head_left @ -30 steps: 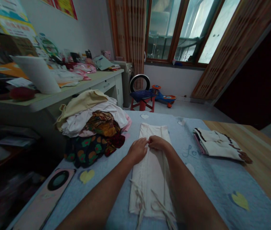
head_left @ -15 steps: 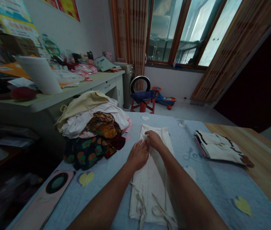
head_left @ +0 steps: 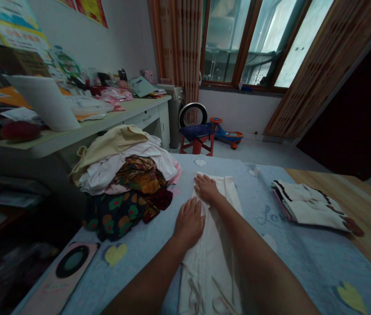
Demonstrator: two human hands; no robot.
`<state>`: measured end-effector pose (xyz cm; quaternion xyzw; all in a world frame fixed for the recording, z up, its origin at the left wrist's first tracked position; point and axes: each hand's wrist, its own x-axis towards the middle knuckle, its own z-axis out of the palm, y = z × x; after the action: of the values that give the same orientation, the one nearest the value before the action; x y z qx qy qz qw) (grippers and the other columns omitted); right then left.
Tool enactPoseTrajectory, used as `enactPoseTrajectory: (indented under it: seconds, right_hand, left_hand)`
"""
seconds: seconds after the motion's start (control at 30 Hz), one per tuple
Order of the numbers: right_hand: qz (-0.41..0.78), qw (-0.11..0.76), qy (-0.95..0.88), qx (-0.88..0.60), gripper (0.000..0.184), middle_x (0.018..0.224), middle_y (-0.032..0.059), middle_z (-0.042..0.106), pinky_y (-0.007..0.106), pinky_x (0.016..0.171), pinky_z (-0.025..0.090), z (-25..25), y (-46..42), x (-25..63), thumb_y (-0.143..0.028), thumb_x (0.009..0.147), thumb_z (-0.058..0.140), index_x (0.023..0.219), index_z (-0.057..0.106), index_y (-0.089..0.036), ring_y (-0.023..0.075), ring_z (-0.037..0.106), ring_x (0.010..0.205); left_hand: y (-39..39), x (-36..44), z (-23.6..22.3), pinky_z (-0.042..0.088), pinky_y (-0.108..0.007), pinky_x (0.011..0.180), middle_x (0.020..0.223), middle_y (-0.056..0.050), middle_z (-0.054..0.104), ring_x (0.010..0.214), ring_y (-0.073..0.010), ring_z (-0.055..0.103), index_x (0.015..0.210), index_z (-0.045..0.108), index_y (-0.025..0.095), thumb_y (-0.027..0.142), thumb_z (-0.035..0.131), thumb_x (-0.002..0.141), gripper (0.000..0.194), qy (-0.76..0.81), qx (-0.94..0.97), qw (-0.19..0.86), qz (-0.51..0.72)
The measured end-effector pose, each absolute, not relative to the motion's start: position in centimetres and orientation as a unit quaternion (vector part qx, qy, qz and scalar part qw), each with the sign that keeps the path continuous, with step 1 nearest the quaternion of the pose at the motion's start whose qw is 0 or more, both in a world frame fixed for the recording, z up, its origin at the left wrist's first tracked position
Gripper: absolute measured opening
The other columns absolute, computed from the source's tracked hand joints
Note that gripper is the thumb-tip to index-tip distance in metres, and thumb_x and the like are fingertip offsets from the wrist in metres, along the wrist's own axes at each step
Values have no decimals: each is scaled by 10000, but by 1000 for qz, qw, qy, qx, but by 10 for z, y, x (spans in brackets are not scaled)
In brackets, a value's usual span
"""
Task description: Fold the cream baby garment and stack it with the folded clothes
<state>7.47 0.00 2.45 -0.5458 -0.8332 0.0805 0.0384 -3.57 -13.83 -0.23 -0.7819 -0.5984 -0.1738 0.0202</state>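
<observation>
A long cream garment [head_left: 210, 258], folded into a narrow strip with loose ties near me, lies lengthwise on the light blue cloth [head_left: 270, 245]. My left hand [head_left: 190, 221] rests flat on the strip's left edge, fingers stretched out. My right hand [head_left: 206, 188] lies flat near the strip's far end, fingers spread and pointing away from me. Neither hand grips anything.
A heap of mixed clothes [head_left: 126, 175] sits to the left of the strip. A folded white garment with dark trim [head_left: 310, 205] lies at the right, beside bare wood [head_left: 369, 205]. A cluttered desk [head_left: 74, 131] stands at left; a small chair [head_left: 195, 131] and toy car [head_left: 226, 133] beyond.
Both hands were pinched together at mid-strip. They have opened flat, and the right hand has slid toward the far end of the garment while the left stays near the middle.
</observation>
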Motion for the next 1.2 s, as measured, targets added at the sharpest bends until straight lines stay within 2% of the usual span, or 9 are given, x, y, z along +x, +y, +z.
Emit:
enactPoseTrajectory:
  seconds: [0.13, 0.4, 0.5, 0.63, 0.73, 1.03, 1.2]
  right_hand:
    - [70, 34, -838, -540, 516, 1598, 27, 264, 523, 1103, 263, 26, 5, 74, -433, 986, 323, 1475, 365, -273, 296, 258, 1434]
    - [61, 37, -838, -540, 539, 1608, 26, 235, 514, 1130, 212, 22, 8, 71, -453, 993, 315, 1496, 336, -257, 299, 210, 1452]
    - [70, 35, -843, -533, 505, 1593, 35, 276, 531, 1118, 232, 25, 10, 72, -423, 994, 325, 1464, 391, -249, 297, 244, 1439]
    - [45, 62, -841, -535, 441, 1559, 55, 353, 516, 1126, 219, 30, 12, 71, -328, 1003, 304, 1408, 457, -247, 240, 275, 1428]
    - [35, 69, -845, -529, 444, 1555, 83, 354, 490, 1132, 212, 29, 11, 70, -273, 1005, 284, 1422, 431, -226, 205, 276, 1431]
    - [45, 75, -846, -526, 502, 1586, 114, 278, 383, 1135, 251, 17, 19, 73, -299, 993, 315, 1475, 349, -159, 194, 292, 1431]
    - [56, 63, -822, -563, 596, 1585, 128, 272, 464, 1161, 178, 14, 22, 72, -373, 987, 324, 1524, 239, -129, 265, 244, 1451]
  left_hand:
    - [-143, -32, 4, 330, -473, 1110, 1444, -160, 489, 1339, -298, 425, 1347, 506, 141, 323, 460, 939, 449, -611, -773, 18, -167]
    - [-149, -26, 6, 318, -532, 1094, 1415, -164, 510, 1305, -318, 436, 1336, 522, 165, 314, 463, 934, 433, -638, -752, 31, -162]
    - [-149, -26, 7, 317, -539, 1091, 1406, -169, 517, 1293, -321, 443, 1328, 529, 159, 315, 474, 930, 431, -635, -755, 34, -160]
    - [-149, -27, 8, 327, -533, 1084, 1402, -176, 517, 1287, -322, 446, 1317, 536, 154, 320, 482, 926, 428, -632, -758, 42, -157]
    - [-148, -27, 8, 333, -532, 1076, 1392, -167, 527, 1273, -317, 457, 1307, 541, 170, 316, 497, 918, 418, -634, -756, 45, -158]
    - [-150, -26, 10, 306, -536, 1095, 1406, -179, 509, 1293, -326, 438, 1319, 529, 155, 307, 494, 926, 422, -635, -755, 25, -161]
    - [-150, -26, 12, 296, -533, 1101, 1410, -193, 494, 1304, -332, 426, 1320, 526, 132, 303, 489, 933, 425, -636, -756, 8, -156]
